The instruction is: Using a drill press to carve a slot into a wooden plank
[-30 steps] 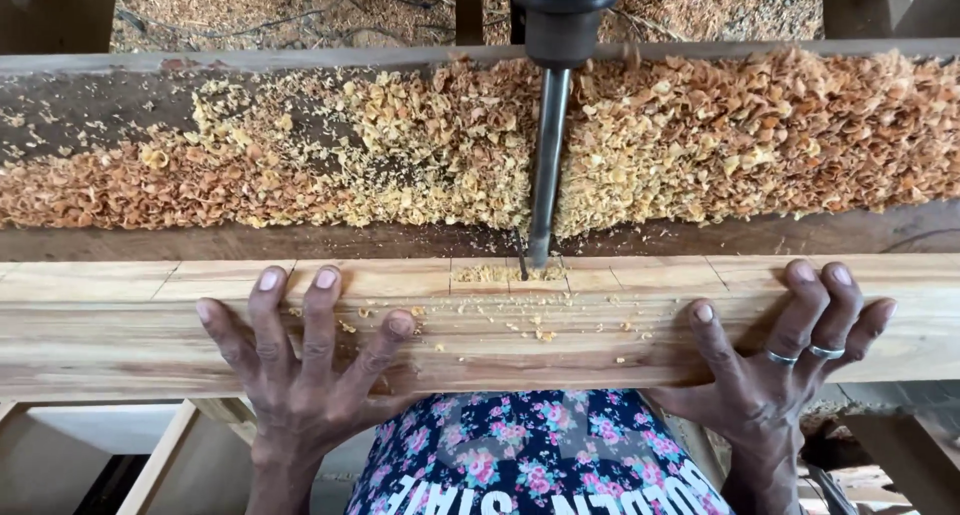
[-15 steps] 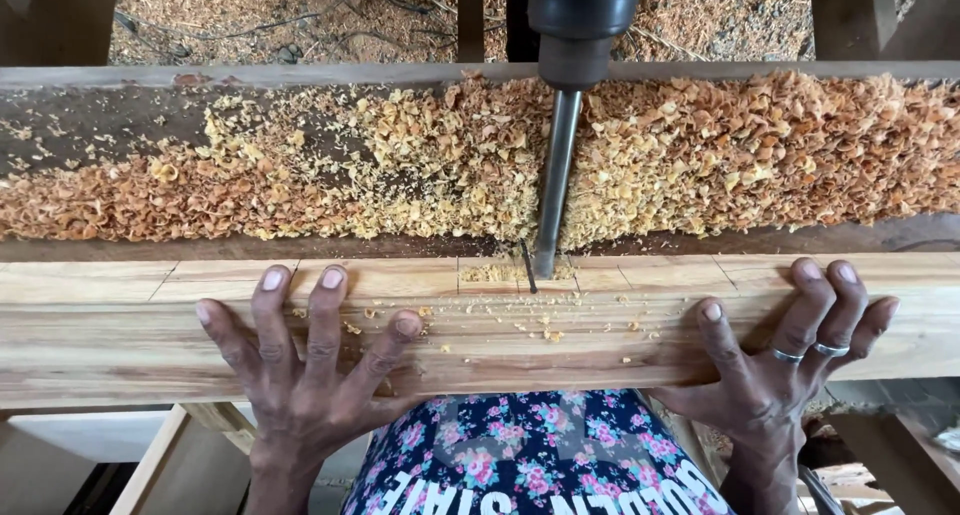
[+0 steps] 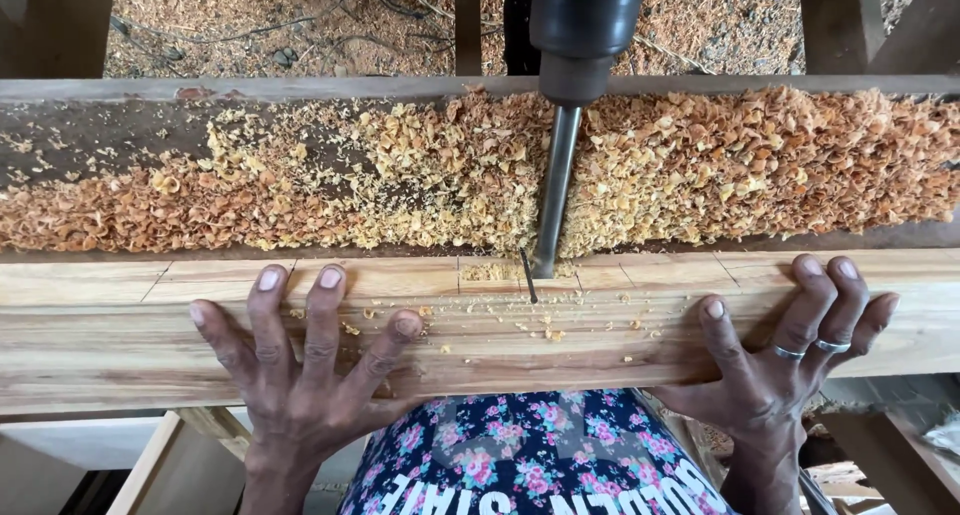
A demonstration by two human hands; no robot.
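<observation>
We press our left hand [image 3: 300, 375] and right hand [image 3: 780, 360], fingers spread flat, on a wooden beam [image 3: 120, 325] while a drill bit [image 3: 553, 195] meets its marked slot amid shavings [image 3: 750, 165].

This is a woodworking workshop, probably a carpentry shed. A machine bit [image 3: 553, 200] stands over a long wooden beam [image 3: 480, 325]. Thick wood shavings [image 3: 700, 170] cover the bench along its far edge, and sawdust [image 3: 250, 20] lies on the ground beyond.
</observation>
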